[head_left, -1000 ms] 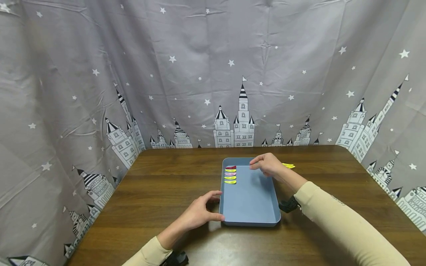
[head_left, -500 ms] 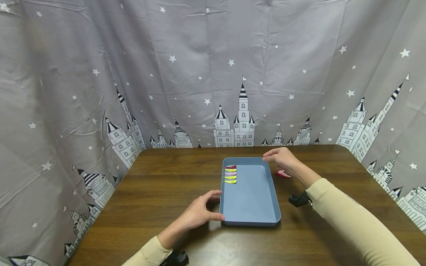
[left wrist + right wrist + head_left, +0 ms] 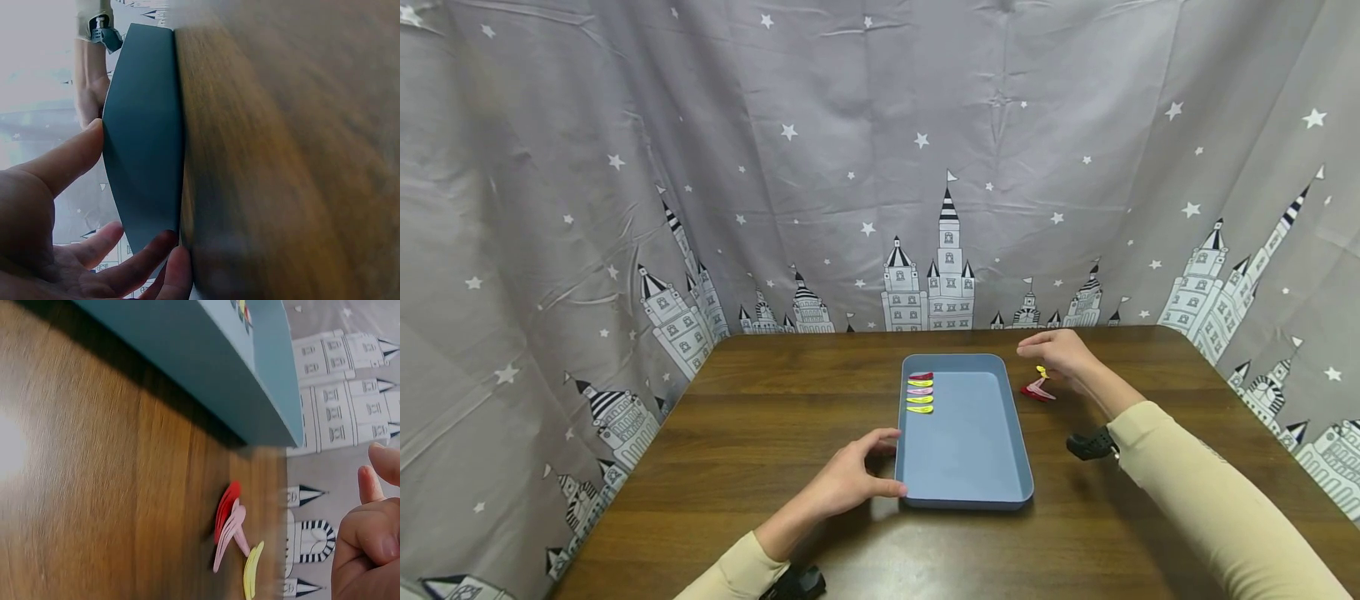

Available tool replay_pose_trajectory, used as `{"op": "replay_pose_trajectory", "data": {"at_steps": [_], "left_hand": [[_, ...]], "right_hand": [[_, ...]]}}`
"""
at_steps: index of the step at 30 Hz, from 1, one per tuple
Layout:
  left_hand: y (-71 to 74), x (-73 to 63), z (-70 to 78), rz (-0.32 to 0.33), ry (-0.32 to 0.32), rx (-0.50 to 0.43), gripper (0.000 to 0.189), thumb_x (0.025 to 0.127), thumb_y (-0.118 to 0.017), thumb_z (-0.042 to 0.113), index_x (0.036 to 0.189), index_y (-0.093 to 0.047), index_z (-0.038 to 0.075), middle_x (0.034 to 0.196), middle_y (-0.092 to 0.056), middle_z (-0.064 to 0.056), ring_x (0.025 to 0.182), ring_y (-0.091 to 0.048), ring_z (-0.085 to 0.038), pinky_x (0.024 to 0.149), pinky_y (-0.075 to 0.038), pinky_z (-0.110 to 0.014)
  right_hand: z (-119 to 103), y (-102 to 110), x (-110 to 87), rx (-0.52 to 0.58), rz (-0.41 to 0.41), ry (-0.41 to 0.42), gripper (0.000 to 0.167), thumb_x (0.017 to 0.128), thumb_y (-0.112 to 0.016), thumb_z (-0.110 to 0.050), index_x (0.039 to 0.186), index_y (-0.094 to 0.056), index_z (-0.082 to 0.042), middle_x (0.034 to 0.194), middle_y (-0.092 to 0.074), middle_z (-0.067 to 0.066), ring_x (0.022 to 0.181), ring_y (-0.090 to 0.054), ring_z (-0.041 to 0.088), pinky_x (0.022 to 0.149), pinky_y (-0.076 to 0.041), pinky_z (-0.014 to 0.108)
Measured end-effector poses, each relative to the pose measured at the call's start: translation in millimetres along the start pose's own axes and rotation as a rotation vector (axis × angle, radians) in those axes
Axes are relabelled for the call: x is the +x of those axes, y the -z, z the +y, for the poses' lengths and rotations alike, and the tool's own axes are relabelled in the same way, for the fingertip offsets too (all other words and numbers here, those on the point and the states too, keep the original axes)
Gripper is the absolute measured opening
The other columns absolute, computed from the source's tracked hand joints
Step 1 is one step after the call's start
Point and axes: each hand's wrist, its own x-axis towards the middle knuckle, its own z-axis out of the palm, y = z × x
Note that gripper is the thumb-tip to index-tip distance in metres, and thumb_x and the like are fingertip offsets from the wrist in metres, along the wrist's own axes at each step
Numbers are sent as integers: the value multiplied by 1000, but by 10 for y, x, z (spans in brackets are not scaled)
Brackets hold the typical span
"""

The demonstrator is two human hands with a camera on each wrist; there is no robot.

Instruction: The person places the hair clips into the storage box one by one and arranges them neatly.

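Fingers spread, my left hand (image 3: 850, 479) rests against the left outer wall of a blue-grey tray (image 3: 966, 450); the left wrist view shows the thumb at its rim. Inside, along the tray's left side, snap hair clips lie in a column: a red clip (image 3: 921, 377) on top, then yellow ones and a pink clip (image 3: 920, 391). My right hand (image 3: 1063, 352) hovers right of the tray, no clip visible in its fingers. Below it lie a loose red clip (image 3: 226, 509), pink clips (image 3: 231, 528) and yellow clips (image 3: 252, 572), partly overlapping.
The brown wooden table (image 3: 790, 392) carries the tray. Behind it hangs a grey curtain (image 3: 820, 167) printed with castles and stars. A dark wrist device (image 3: 1092, 444) sits under the right forearm.
My right hand has moved right, from over the tray past its far right corner to above the loose clips. The left hand and the column of clips have stayed put.
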Motion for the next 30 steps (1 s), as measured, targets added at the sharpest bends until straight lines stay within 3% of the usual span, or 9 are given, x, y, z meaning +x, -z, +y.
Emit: {"op": "replay_pose_trajectory", "data": {"at_steps": [11,30], "left_hand": [[3,-2,-30,-1,9,6,80,75,-89,32,143,-52,11,129,-67,-13,126,-58,-32,106,-40,-55],[-6,8,-20,-4,1,-7,79,76,-89,29,143,-52,9,130,-66,-14,126,-58,-33,106,-40,-56]], "right_hand": [[166,155,20,22,54,-39,48,94,-69,-23,129,-59,9,50,-29,-15,43,-26,2,43,-28,20],[469,280,16,62,76,-76,48,97,-61,-14,134,-52,16,56,-34,-11,46,-28,3,44,-28,20]]}}
